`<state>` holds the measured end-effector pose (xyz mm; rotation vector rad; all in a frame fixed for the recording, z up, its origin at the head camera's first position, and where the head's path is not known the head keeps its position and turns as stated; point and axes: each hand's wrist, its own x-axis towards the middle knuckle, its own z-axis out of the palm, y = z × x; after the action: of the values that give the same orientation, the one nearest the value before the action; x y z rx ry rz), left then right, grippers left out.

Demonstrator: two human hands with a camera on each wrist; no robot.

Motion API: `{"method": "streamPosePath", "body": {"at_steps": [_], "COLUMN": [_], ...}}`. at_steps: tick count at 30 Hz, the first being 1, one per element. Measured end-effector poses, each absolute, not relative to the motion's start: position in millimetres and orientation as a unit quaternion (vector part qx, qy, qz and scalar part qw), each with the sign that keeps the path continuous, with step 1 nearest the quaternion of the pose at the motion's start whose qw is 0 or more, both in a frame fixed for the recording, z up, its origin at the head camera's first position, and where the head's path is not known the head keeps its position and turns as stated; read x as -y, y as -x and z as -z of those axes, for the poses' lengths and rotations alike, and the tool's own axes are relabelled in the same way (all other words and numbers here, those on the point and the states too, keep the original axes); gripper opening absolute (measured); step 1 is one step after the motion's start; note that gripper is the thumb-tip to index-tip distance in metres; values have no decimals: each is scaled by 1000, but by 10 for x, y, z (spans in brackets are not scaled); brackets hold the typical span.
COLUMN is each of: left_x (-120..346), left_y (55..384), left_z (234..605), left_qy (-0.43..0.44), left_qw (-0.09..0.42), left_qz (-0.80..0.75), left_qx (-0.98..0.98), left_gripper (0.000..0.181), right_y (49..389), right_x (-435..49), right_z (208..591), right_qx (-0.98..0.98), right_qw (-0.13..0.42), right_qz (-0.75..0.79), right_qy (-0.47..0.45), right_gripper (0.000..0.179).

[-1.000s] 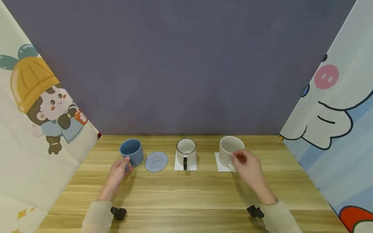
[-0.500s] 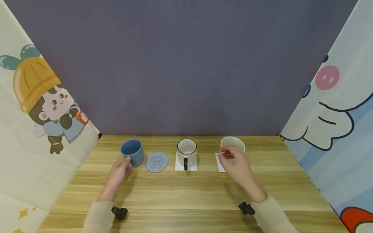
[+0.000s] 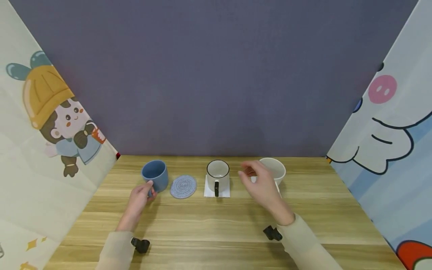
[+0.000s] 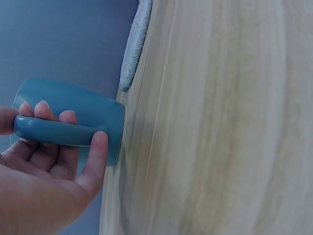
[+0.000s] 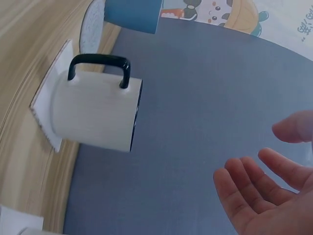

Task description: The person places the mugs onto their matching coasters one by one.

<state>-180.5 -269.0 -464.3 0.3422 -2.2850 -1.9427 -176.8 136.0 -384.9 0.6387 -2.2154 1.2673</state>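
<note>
My left hand (image 3: 139, 197) grips the handle of a blue mug (image 3: 159, 180) at the left of the table. In the left wrist view several fingers pass through and behind the handle (image 4: 54, 131); the upright mug (image 4: 93, 105) has its base at the tabletop. A round braided grey-blue coaster (image 3: 183, 186) lies just to its right. My right hand (image 3: 262, 186), holding nothing, hovers with loosely curved fingers between two white mugs. It partly hides the plain white mug (image 3: 280, 173) on the right. The other, a white mug with black rim and handle (image 5: 98, 110), stands on a square white coaster (image 5: 57, 139).
Under the right-hand mug, a second white square coaster (image 5: 17, 221) shows in part. A grey-purple panel (image 3: 216, 75) closes off the back of the wooden table (image 3: 202, 228). Printed cartoon sheets hang at the left (image 3: 20, 157) and right (image 3: 401, 180).
My right hand has left the plain white mug and moved left toward the black-rimmed one. The left hand keeps its grip on the blue mug, which stays beside the round coaster.
</note>
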Motion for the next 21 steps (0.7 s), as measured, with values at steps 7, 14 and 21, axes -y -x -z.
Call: {"method": "streamPosePath", "body": {"at_steps": [7, 14, 21], "left_x": [2668, 2681, 2680], "left_y": [1811, 1814, 1820], "left_z": [4654, 4643, 4643], "left_qy": [-117, -115, -113], "left_qw": [70, 62, 60], "left_qz": [640, 639, 641], "left_qx": [756, 758, 757], "left_gripper": [43, 43, 42], "right_y": [1797, 1798, 1788], "right_x": [-1197, -1008, -800], "right_z": [3806, 3767, 3741], "right_qx": [801, 785, 772], "right_qw": [238, 229, 227], "right_qz": [-496, -522, -537], "right_qy": [-238, -242, -255], "right_gripper": [23, 22, 21]}}
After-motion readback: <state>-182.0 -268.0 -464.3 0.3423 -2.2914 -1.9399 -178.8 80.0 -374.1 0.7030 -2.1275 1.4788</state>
